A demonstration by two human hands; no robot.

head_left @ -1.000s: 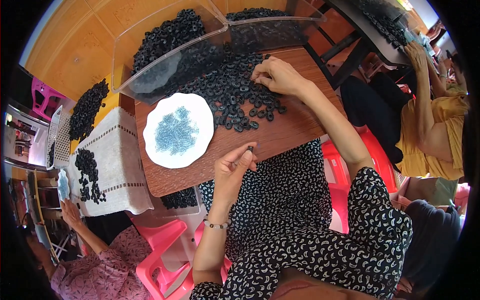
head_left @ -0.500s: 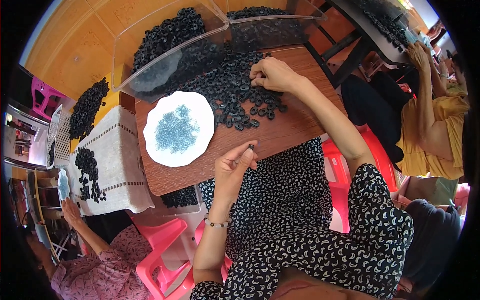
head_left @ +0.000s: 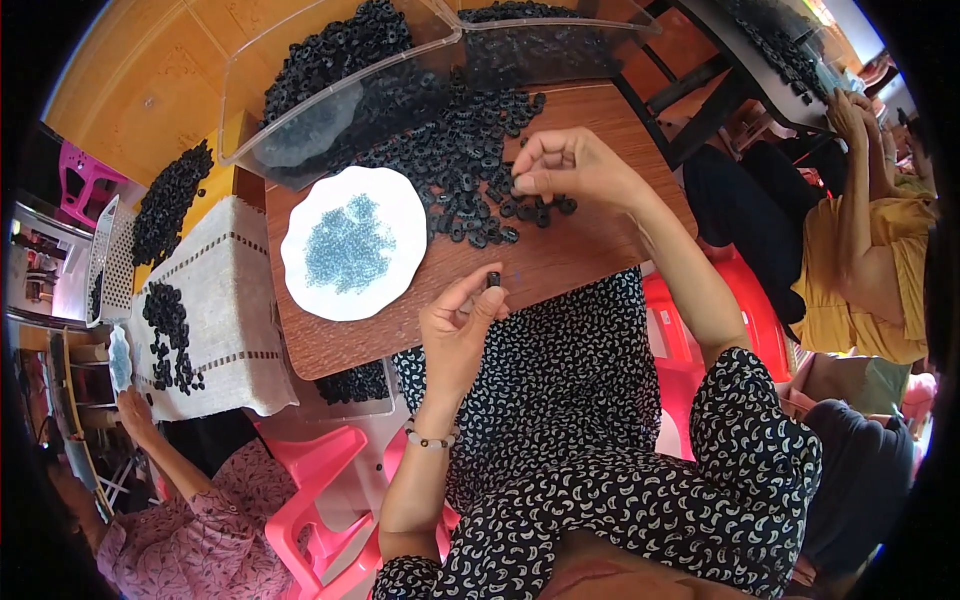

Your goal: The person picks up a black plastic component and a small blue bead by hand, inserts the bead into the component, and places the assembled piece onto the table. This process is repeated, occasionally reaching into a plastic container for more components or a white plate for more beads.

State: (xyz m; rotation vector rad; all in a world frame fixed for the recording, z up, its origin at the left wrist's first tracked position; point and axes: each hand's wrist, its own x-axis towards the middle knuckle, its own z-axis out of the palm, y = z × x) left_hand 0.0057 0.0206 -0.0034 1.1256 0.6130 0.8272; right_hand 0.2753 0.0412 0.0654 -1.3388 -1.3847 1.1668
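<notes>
My left hand (head_left: 458, 335) is raised near the table's front edge, pinching a small black ring-like part (head_left: 494, 280) upright between thumb and fingertips. Over the right side of a loose heap of black ring-shaped parts (head_left: 465, 150), my right hand (head_left: 580, 172) has thumb and forefinger closed together. Whatever is in that pinch blends with the dark parts behind it. To the left of the heap lies a white scallop-edged plate (head_left: 405, 240) with a spread of tiny clear bluish beads (head_left: 350, 245).
Clear plastic bins (head_left: 340, 105) of black parts line the back of the brown wooden table (head_left: 345, 345). At the left, a person's hand (head_left: 135, 415) is beside a cloth-covered table (head_left: 225, 320) with more parts. Another person (head_left: 865, 250) works at the right. Pink plastic chairs (head_left: 315, 500) stand below.
My right hand has drawn back from the heap, slightly right and toward me, with its fingers still pinched. My left hand keeps its pinch on the black part. The whole view has shifted slightly.
</notes>
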